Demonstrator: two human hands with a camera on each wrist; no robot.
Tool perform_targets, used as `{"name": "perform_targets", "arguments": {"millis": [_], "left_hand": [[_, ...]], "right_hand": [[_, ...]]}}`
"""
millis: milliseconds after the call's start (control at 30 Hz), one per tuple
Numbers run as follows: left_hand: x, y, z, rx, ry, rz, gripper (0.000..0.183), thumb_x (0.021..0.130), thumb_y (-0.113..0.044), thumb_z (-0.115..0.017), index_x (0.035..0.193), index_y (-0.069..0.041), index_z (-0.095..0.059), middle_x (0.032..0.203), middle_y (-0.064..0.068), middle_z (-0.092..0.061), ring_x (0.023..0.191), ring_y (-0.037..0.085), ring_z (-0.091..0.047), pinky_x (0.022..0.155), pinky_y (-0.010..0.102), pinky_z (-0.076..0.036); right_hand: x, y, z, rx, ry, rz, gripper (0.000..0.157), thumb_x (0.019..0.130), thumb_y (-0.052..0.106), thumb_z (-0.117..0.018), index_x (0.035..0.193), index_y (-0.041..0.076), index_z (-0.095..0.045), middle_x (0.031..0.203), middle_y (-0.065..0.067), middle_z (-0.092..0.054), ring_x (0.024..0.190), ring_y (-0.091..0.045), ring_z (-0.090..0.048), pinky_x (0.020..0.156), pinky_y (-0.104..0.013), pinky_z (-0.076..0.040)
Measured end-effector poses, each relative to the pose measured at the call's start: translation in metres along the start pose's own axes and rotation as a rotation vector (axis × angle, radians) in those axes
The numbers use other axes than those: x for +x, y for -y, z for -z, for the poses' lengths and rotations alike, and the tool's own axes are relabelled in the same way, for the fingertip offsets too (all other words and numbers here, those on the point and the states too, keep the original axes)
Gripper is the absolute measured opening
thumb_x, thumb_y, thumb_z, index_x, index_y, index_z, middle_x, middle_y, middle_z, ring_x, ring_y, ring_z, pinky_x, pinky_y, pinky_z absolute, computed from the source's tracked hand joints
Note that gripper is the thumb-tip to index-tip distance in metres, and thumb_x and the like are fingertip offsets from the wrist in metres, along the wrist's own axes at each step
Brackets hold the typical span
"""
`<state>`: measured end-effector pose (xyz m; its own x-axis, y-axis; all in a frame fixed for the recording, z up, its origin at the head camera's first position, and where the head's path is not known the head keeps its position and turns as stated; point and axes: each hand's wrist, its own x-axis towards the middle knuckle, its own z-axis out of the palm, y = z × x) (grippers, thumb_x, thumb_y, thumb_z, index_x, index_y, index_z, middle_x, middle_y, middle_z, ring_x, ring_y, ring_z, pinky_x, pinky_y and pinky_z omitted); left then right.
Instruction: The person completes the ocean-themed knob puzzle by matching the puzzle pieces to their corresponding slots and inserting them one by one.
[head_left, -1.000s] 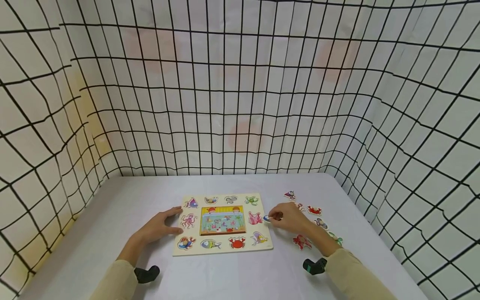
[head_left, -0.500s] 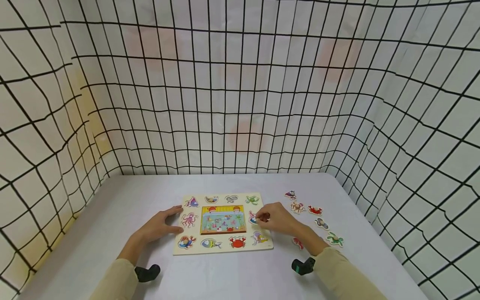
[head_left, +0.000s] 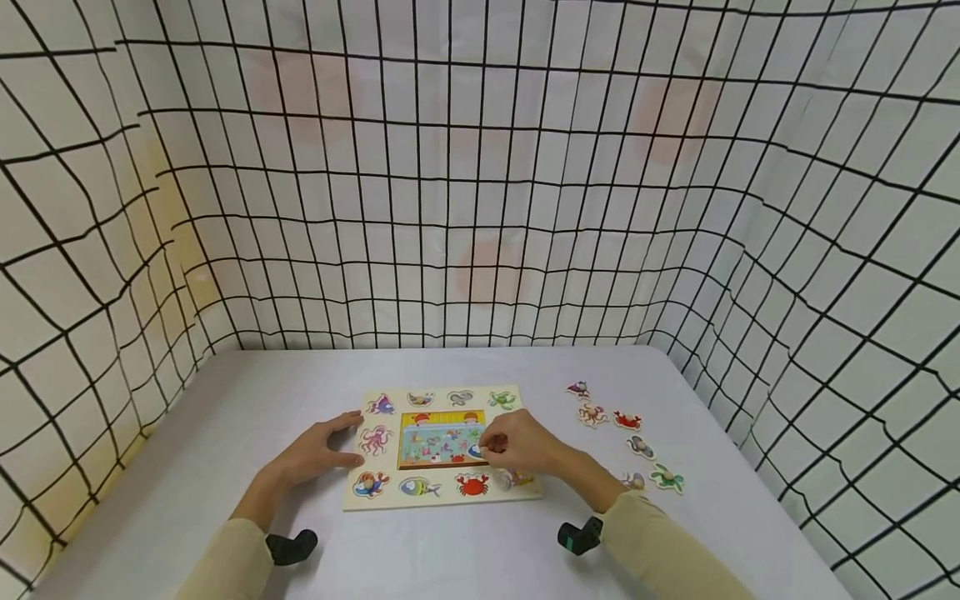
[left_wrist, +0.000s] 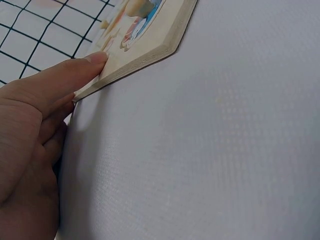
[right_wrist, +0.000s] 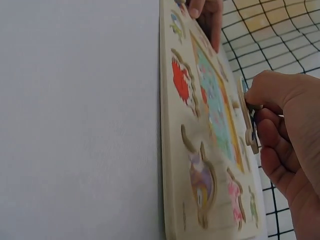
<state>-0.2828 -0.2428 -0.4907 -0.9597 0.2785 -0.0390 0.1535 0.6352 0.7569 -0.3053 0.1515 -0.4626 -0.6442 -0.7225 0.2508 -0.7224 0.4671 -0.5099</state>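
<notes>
A cream wooden puzzle board [head_left: 448, 492] with sea-animal shapes around a central aquarium picture [head_left: 442, 446] lies on the table. My left hand [head_left: 315, 454] rests against its left edge, thumb and fingers spread; in the left wrist view the thumb [left_wrist: 82, 72] touches the top near a corner. My right hand [head_left: 528, 446] pinches a small puzzle piece [head_left: 475, 451] with some blue on it, above the right part of that picture. In the right wrist view the piece [right_wrist: 246, 117] is tilted on edge, apart from the board. Its picture is mostly hidden by fingers.
Right of the board lie several loose pieces, among them an octopus [head_left: 591, 414], a red crab [head_left: 627, 420] and a green turtle [head_left: 666, 477]. Another piece [head_left: 633, 481] is partly hidden by my right forearm. A black grid netting [head_left: 480, 225] encloses the table's back and sides.
My right hand has carried the piece left, from beside the board's right edge, past the pink shape, to over the central picture. The left hand stays at the left edge.
</notes>
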Motion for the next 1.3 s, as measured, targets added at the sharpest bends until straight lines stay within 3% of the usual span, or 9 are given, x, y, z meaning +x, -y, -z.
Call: {"name": "perform_targets", "arguments": {"millis": [233, 700, 1300], "left_hand": [[0.0, 0.001, 0.0, 0.003, -0.002, 0.006, 0.086, 0.083, -0.033, -0.088, 0.153, -0.002, -0.048, 0.163, 0.021, -0.034, 0.152, 0.048, -0.019, 0.118, 0.068, -0.015], [-0.001, 0.0, 0.0, 0.004, 0.002, 0.024, 0.087, 0.083, -0.034, -0.088, 0.153, -0.002, -0.048, 0.164, 0.021, -0.033, 0.151, 0.049, -0.018, 0.118, 0.069, -0.015], [0.001, -0.001, 0.002, 0.003, 0.006, 0.017, 0.086, 0.083, -0.034, -0.088, 0.153, -0.002, -0.049, 0.164, 0.02, -0.034, 0.152, 0.048, -0.018, 0.118, 0.069, -0.015]], "right_hand": [[0.016, 0.017, -0.008, 0.018, 0.041, 0.054, 0.008, 0.091, 0.008, -0.074, 0.096, 0.01, -0.081, 0.083, 0.014, -0.067, 0.073, 0.0, -0.059, 0.067, -0.018, -0.056], [0.034, 0.043, -0.019, -0.006, 0.133, 0.014, 0.006, 0.091, 0.011, -0.074, 0.093, 0.013, -0.08, 0.079, 0.017, -0.063, 0.072, 0.0, -0.056, 0.067, -0.015, -0.053], [0.051, 0.063, -0.045, -0.035, 0.177, 0.13, 0.005, 0.093, 0.01, -0.074, 0.092, 0.012, -0.078, 0.076, 0.017, -0.061, 0.068, 0.007, -0.052, 0.066, -0.007, -0.048]]}}
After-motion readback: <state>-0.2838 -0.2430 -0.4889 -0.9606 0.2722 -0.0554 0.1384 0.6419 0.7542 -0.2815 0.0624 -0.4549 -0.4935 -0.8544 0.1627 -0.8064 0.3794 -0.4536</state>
